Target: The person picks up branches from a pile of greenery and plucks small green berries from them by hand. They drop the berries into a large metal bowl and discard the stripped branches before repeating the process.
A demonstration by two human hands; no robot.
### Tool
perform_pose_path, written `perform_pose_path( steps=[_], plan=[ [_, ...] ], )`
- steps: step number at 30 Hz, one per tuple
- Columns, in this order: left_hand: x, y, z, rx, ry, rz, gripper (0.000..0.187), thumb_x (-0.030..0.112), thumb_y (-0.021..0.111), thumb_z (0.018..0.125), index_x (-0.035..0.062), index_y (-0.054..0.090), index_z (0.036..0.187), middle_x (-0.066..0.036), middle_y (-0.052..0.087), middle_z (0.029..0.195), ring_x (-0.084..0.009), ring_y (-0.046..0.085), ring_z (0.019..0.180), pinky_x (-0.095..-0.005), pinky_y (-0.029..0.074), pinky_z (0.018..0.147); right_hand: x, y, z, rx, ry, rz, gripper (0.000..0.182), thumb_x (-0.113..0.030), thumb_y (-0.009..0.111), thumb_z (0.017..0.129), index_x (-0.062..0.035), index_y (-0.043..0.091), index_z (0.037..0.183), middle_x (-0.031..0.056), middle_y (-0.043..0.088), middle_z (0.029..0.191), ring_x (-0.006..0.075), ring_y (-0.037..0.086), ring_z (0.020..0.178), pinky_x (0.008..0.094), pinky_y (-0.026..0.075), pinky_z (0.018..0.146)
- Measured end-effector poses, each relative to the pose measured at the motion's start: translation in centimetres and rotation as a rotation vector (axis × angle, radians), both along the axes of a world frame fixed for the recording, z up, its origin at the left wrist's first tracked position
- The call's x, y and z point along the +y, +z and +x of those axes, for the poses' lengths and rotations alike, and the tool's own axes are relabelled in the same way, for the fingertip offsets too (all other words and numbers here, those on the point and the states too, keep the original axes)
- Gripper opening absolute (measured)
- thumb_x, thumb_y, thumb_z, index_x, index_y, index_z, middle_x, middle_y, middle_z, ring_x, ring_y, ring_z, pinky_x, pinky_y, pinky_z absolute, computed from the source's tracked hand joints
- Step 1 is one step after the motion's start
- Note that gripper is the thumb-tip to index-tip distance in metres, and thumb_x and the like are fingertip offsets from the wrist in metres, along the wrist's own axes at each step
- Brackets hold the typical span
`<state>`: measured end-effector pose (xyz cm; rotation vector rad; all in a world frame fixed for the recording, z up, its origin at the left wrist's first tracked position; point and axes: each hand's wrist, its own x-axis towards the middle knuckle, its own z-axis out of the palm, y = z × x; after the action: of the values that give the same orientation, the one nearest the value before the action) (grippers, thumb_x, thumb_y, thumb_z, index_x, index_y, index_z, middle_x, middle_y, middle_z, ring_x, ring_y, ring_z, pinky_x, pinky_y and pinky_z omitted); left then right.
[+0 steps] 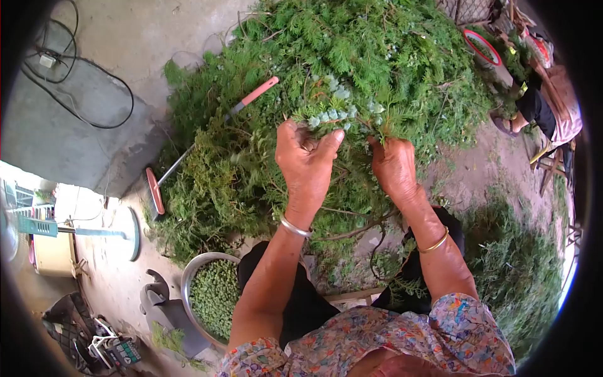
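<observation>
Above the big green heap, my left hand [305, 164] is curled at an evergreen sprig [333, 117] bearing pale blue-green cones. Its thumb and bent fingers lie right beside the cones; part of the grip is hidden. My right hand [396, 168] is closed in a pinch on green foliage of the sprig, at the right end of the cones. Beneath both hands spreads a pile of cut evergreen branches [383, 44]. A metal basin [187, 276] at my lower left holds many small green cones [215, 298].
A brush with a pink handle [260, 92] lies across the pile's left side. Grey gloves [173, 314] lie beside the basin. At left are a concrete block [69, 138] with cables and a fan base [129, 232]. Another person's leg [534, 110] and a red-rimmed container [482, 32] are at right.
</observation>
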<state>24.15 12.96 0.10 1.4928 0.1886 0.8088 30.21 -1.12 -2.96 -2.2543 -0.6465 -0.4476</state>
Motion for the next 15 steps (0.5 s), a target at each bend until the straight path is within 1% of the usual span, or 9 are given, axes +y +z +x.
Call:
perform_pose_path(
  steps=[3, 5, 6, 7, 9, 11, 12, 14, 15],
  plan=[
    [0.2, -0.1, -0.5, 0.066, 0.028, -0.036, 0.030, 0.002, 0.068, 0.077, -0.0043, 0.049, 0.100, -0.012, 0.061, 0.086, -0.0128, 0.061, 0.066, -0.0240, 0.052, 0.049, -0.4, -0.8, 0.2, -0.002, -0.052, -0.052, 0.008, -0.002, 0.058, 0.070, 0.0017, 0.056, 0.063, 0.0241, 0.054, 0.061, 0.0427, 0.055, 0.058, 0.0473, 0.046, 0.055],
    [0.9, 0.3, -0.9, 0.046, 0.072, 0.025, 0.030, 0.007, 0.068, 0.078, -0.0036, 0.050, 0.100, -0.011, 0.061, 0.085, -0.0117, 0.060, 0.065, -0.0241, 0.052, 0.049, -0.4, -0.5, 0.0, 0.011, -0.074, -0.027, 0.012, -0.002, 0.058, 0.070, 0.0019, 0.054, 0.059, 0.0248, 0.054, 0.061, 0.0434, 0.054, 0.058, 0.0479, 0.045, 0.055],
    [1.6, 0.1, -0.9, 0.028, 0.233, 0.193, 0.028, 0.009, 0.068, 0.080, -0.0023, 0.053, 0.100, -0.009, 0.061, 0.084, -0.0104, 0.058, 0.061, -0.0229, 0.050, 0.050, -0.5, -0.5, 0.0, 0.015, -0.077, -0.029, 0.012, -0.002, 0.058, 0.070, 0.0019, 0.054, 0.059, 0.0248, 0.054, 0.061, 0.0434, 0.054, 0.058, 0.0479, 0.045, 0.055],
    [2.0, 0.0, -0.8, -0.101, 0.373, 0.380, 0.025, 0.010, 0.068, 0.080, -0.0017, 0.055, 0.099, -0.008, 0.062, 0.081, -0.0095, 0.056, 0.058, -0.0215, 0.047, 0.052, -0.7, -0.6, 0.1, 0.019, -0.077, -0.018, 0.015, -0.003, 0.059, 0.072, 0.0024, 0.054, 0.059, 0.0253, 0.053, 0.061, 0.0436, 0.054, 0.059, 0.0472, 0.045, 0.054],
    [2.6, 0.4, -1.4, -0.032, 0.421, 0.492, 0.019, 0.011, 0.069, 0.080, -0.0004, 0.060, 0.092, -0.004, 0.062, 0.074, -0.0078, 0.054, 0.058, -0.0211, 0.045, 0.053, -0.6, -0.2, -0.2, 0.027, -0.079, -0.011, 0.017, -0.004, 0.060, 0.074, 0.0029, 0.053, 0.060, 0.0258, 0.053, 0.061, 0.0439, 0.054, 0.060, 0.0464, 0.044, 0.053],
    [2.1, 0.7, -1.8, 0.112, 0.203, 0.545, 0.018, 0.016, 0.069, 0.080, -0.0007, 0.063, 0.082, 0.000, 0.060, 0.066, -0.0062, 0.053, 0.058, -0.0206, 0.043, 0.052, -0.2, 0.8, -0.7, 0.205, -0.096, 0.121, 0.029, -0.011, 0.061, 0.081, 0.0037, 0.050, 0.059, 0.0255, 0.051, 0.059, 0.0408, 0.051, 0.053, 0.0414, 0.042, 0.048],
    [1.7, 0.4, -1.9, 0.294, 0.052, 0.556, 0.020, 0.020, 0.068, 0.081, 0.0001, 0.065, 0.076, 0.002, 0.056, 0.062, -0.0051, 0.050, 0.057, -0.0201, 0.041, 0.051, -0.2, 0.6, -0.7, 0.204, -0.099, 0.115, 0.029, -0.011, 0.061, 0.081, 0.0037, 0.050, 0.059, 0.0255, 0.051, 0.059, 0.0408, 0.051, 0.053, 0.0414, 0.042, 0.048],
    [0.5, -0.1, -2.0, 0.393, -0.170, 0.276, 0.023, 0.020, 0.068, 0.081, 0.0022, 0.060, 0.070, 0.005, 0.049, 0.060, -0.0038, 0.040, 0.055, -0.0207, 0.033, 0.048, -0.2, 0.0, -0.8, 0.189, -0.056, 0.145, 0.034, -0.016, 0.061, 0.085, 0.0044, 0.047, 0.061, 0.0228, 0.048, 0.056, 0.0338, 0.044, 0.046, 0.0369, 0.039, 0.045],
    [0.1, -0.3, -1.8, 0.394, -0.247, 0.164, 0.026, 0.019, 0.069, 0.080, 0.0034, 0.055, 0.065, 0.005, 0.045, 0.059, -0.0033, 0.036, 0.054, -0.0214, 0.030, 0.047, 0.0, 0.2, -1.0, 0.188, -0.053, 0.144, 0.034, -0.016, 0.061, 0.085, 0.0044, 0.047, 0.061, 0.0228, 0.048, 0.056, 0.0338, 0.044, 0.046, 0.0369, 0.039, 0.045]
  ],
)
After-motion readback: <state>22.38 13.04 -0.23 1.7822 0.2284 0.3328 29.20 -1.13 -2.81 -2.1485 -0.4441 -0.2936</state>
